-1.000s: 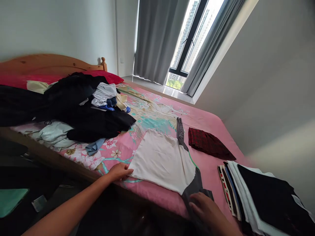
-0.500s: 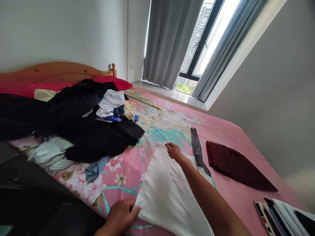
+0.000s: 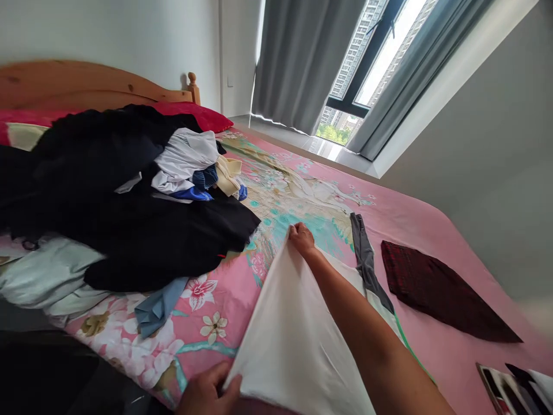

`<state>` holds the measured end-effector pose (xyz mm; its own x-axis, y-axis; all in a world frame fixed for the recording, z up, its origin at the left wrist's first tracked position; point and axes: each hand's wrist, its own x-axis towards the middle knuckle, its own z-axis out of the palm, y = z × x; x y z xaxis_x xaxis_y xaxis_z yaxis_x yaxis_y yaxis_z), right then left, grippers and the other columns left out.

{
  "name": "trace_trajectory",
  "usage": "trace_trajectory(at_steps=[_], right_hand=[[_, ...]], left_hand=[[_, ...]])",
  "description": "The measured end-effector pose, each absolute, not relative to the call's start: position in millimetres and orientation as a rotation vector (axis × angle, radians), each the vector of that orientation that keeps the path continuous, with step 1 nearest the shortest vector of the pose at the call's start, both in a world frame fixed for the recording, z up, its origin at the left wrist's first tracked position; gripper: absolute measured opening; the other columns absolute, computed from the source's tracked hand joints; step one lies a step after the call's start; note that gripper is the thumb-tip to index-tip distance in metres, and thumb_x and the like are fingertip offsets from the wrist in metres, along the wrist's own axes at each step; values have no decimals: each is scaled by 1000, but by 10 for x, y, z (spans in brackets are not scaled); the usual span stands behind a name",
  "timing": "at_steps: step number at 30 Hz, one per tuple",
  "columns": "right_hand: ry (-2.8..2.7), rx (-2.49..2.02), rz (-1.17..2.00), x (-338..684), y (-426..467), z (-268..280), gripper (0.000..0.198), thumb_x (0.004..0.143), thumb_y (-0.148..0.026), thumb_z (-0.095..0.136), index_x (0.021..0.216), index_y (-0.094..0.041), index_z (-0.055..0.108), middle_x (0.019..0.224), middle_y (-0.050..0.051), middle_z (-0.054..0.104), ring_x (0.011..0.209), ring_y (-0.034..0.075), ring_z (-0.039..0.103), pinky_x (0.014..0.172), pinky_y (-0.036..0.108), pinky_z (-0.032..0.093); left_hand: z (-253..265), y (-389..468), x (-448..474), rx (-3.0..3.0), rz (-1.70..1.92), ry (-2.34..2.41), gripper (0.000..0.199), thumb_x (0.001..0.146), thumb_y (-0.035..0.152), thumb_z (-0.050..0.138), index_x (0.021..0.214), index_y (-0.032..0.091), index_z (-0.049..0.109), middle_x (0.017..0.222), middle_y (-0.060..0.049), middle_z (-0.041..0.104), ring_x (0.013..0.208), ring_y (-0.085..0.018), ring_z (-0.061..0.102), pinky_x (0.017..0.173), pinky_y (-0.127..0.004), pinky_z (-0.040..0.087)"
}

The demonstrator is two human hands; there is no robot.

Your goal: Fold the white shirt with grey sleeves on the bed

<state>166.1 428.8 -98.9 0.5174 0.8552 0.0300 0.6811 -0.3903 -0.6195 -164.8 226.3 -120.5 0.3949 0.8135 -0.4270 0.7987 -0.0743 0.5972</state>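
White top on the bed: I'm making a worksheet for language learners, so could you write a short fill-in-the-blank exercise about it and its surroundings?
1. The left hand holds the near corner and the right hand the ____ corner of the white top.
2. The top's far sleeve is coloured ____.
3. In the picture, the dark red plaid garment lies to the ____ of that sleeve.
4. The headboard is made of ____.

Missing words: far; grey; right; wood.

Bright daylight from the window (image 3: pixel 372 60), dim lower-left corner

No text readable — no label, brand, number or sign legible anywhere in view.
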Motion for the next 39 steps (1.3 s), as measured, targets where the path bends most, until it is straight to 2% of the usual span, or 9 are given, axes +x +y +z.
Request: trace_trajectory(at_steps=[6,11,16,19,24,30,32,35,39], right_hand=[[-1229,-2072,496,1221,4480,-1117,24,87,-25,47,108,-14,51,89,5,64,87,18,58,82,33,43],[-1282,-1881,556,1095,3941,-1072,39,80,-25,57,118,-21,49,106,3,64,95,15,59,83,27,46],[-1097,-1875,276,1736,2269,-943,40,81,-36,48,117,-16,52,126,11,52,119,22,44,102,38,34],[-636,-2077,41,2197,895,-1110,50,77,-49,47,111,-12,54,116,16,57,110,26,51,97,39,39],[-513,-2323,222,2102,-835,-1347,53,75,-60,49,104,-17,58,105,12,62,101,26,56,92,40,42],[-1152,-2414,175,1428,-1104,-1149,52,69,-43,65,117,-28,54,126,6,53,120,29,41,108,56,11],[-1190,-2411,182,1311,-1003,-1071,30,73,-29,59,103,-25,59,115,5,58,113,27,47,106,55,13],[-1051,-2353,358,1183,-882,-919,13,80,-25,48,88,-21,57,86,4,63,87,22,57,88,40,38],[-1001,-2089,680,978,-891,-630,15,83,-34,49,87,-22,57,80,1,63,71,18,55,65,27,39]], left_hand=[[-1125,2648,-1929,1730,-150,1729,36,81,53,36,72,24,55,66,1,61,70,-20,59,63,-26,36],[-1137,2707,-1940,1725,-2,1747,35,78,53,43,99,26,52,91,-1,67,86,-22,62,73,-28,40],[-1100,2674,-1921,1781,47,1722,46,78,61,40,105,25,49,76,0,64,76,-21,63,68,-28,41],[-1070,2679,-1892,1838,41,1720,46,78,62,40,104,24,49,76,0,64,76,-22,63,66,-29,40],[-1003,2715,-1856,1886,42,1742,51,76,65,42,104,23,48,77,-1,64,75,-24,61,66,-30,40],[-817,2314,-1581,1952,456,1757,50,77,60,45,111,23,50,73,2,57,68,-18,57,63,-27,42],[-825,1966,-1341,2160,586,1461,44,78,54,49,108,22,53,83,-2,59,78,-18,58,71,-28,46],[-918,1342,-884,2528,591,677,37,81,32,51,116,20,53,120,-8,55,115,-21,49,100,-34,40],[-1096,723,-308,2746,601,235,67,72,6,48,136,22,38,146,-8,31,137,-27,24,111,-51,23]])
